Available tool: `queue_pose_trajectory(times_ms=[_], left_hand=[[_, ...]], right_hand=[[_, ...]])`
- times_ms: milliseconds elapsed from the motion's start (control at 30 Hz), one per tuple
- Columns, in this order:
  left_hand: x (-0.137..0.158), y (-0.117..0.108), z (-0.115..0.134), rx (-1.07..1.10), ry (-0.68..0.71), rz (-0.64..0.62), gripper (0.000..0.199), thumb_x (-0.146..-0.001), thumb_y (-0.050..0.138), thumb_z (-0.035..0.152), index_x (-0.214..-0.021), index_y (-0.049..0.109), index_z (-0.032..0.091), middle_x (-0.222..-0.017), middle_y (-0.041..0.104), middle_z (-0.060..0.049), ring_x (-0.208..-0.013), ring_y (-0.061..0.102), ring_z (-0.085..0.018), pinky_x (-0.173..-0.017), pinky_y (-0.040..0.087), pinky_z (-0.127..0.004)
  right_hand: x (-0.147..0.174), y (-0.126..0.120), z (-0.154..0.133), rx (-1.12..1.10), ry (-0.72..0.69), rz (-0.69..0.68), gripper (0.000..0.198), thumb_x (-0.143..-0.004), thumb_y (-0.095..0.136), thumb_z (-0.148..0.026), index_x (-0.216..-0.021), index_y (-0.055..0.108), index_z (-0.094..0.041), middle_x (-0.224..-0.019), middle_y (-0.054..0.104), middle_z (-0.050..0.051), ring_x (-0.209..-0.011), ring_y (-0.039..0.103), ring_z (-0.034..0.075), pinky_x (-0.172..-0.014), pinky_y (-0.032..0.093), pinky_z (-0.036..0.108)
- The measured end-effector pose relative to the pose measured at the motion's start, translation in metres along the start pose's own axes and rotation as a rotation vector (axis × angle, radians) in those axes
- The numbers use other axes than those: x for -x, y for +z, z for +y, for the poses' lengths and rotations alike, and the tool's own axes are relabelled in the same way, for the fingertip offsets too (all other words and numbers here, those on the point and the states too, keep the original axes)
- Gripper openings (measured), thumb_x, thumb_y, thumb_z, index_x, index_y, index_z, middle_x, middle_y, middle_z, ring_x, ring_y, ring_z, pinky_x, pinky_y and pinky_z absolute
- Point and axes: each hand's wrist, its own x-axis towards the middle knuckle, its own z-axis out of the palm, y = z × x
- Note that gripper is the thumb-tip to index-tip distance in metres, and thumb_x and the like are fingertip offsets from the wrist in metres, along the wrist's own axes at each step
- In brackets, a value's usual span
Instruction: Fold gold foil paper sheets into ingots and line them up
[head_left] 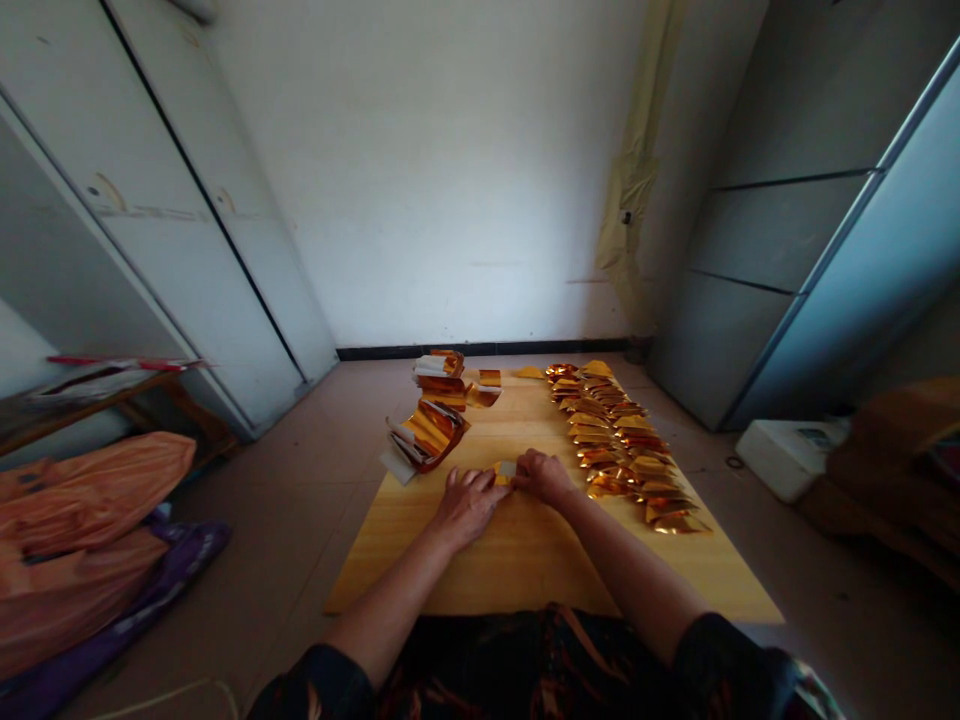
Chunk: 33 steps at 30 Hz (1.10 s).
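Note:
A small piece of gold foil paper (505, 469), with a pale grey-white side partly showing, lies on the wooden board between my two hands. My left hand (468, 503) holds its left end, the fingers reaching over it and pressing toward the board. My right hand (546, 477) is closed on the right end, with curled fingers and the fingertips partly hidden. Left of the hands sits a loose stack of gold foil sheets (433, 432), curling at the edges. To the right are rows of folded gold foil pieces (592, 430), overlapping one another.
The wooden board (540, 570) spans the space before me. More foil sheets (439, 385) lie at its far left. A white wall (450, 200) stands beyond, with cabinets (165, 190) at left and a grey refrigerator-like unit (780, 240) at right. Orange bags (82, 500) lie at left.

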Motion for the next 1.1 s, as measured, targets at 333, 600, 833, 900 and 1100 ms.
queue_pose_trajectory(times_ms=[333,600,833,900,1100], left_hand=[[-0.003,-0.007,0.006,0.007,-0.011,-0.010,0.028,-0.090,0.046,0.029,-0.112,0.059,0.040,-0.125,0.057,-0.003,-0.109,0.050,-0.024,-0.096,0.030,-0.052],[-0.003,-0.010,0.011,-0.010,-0.037,-0.017,0.025,-0.088,0.049,0.028,-0.108,0.061,0.037,-0.123,0.058,-0.003,-0.110,0.050,-0.025,-0.095,0.031,-0.049],[-0.004,-0.008,0.011,0.003,-0.045,-0.011,0.024,-0.086,0.051,0.028,-0.107,0.062,0.036,-0.120,0.059,-0.003,-0.107,0.050,-0.025,-0.093,0.031,-0.047],[-0.004,-0.008,0.012,0.013,-0.053,-0.015,0.024,-0.086,0.051,0.029,-0.106,0.062,0.036,-0.120,0.059,-0.003,-0.108,0.050,-0.025,-0.093,0.031,-0.047],[-0.005,-0.008,0.013,0.049,-0.077,-0.023,0.023,-0.085,0.052,0.029,-0.105,0.063,0.035,-0.123,0.058,-0.003,-0.109,0.049,-0.026,-0.094,0.030,-0.048]], right_hand=[[-0.008,0.010,0.014,-0.198,-0.002,0.041,0.012,-0.076,0.059,-0.020,-0.085,0.068,-0.019,-0.089,0.064,0.002,-0.078,0.057,0.012,-0.066,0.035,0.020],[-0.010,0.012,0.015,-0.235,-0.003,0.045,0.021,-0.067,0.068,-0.021,-0.089,0.068,-0.019,-0.093,0.065,0.003,-0.079,0.058,0.014,-0.068,0.038,0.021],[-0.014,0.012,0.022,-0.270,-0.003,0.036,0.021,-0.071,0.061,-0.014,-0.090,0.069,-0.017,-0.090,0.066,0.003,-0.080,0.059,0.013,-0.069,0.040,0.020],[-0.013,0.012,0.020,-0.272,0.006,0.031,0.021,-0.071,0.064,-0.019,-0.091,0.068,-0.017,-0.089,0.066,0.004,-0.077,0.059,0.013,-0.067,0.040,0.021],[-0.012,0.012,0.019,-0.246,-0.005,0.025,0.031,-0.064,0.070,-0.019,-0.095,0.068,-0.018,-0.098,0.065,0.006,-0.083,0.059,0.016,-0.071,0.042,0.023]])
